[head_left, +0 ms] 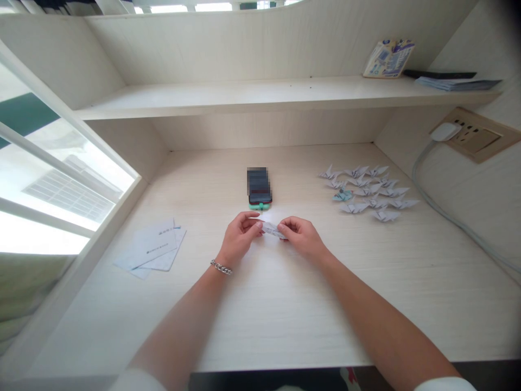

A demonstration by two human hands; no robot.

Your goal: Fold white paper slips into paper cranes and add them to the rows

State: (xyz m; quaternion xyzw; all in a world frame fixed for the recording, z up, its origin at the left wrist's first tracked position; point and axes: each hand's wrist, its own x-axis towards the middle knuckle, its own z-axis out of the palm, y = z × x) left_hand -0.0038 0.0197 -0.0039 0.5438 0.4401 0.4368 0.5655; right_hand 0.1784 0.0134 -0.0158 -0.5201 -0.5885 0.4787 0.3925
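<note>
My left hand (240,236) and my right hand (299,237) meet above the pale wooden desk (285,288), pinching a small folded piece of pale paper (272,230) between them. Its exact shape is partly hidden by my fingers. A smartphone (259,187) in a dark case with a green attachment lies just beyond my hands. Several grey origami cranes (366,190) stand in a loose group to the right, among them a teal one (342,195). Several sheets of pale blue paper (152,250) lie to the left of my left hand, which wears a chain bracelet (222,266).
A white shelf (264,98) spans the desk's back, holding a printed packet (388,58) and a flat stack of papers (458,83). A wall socket (474,134) with a white plug and cable sits at right. A window (52,174) runs along the left.
</note>
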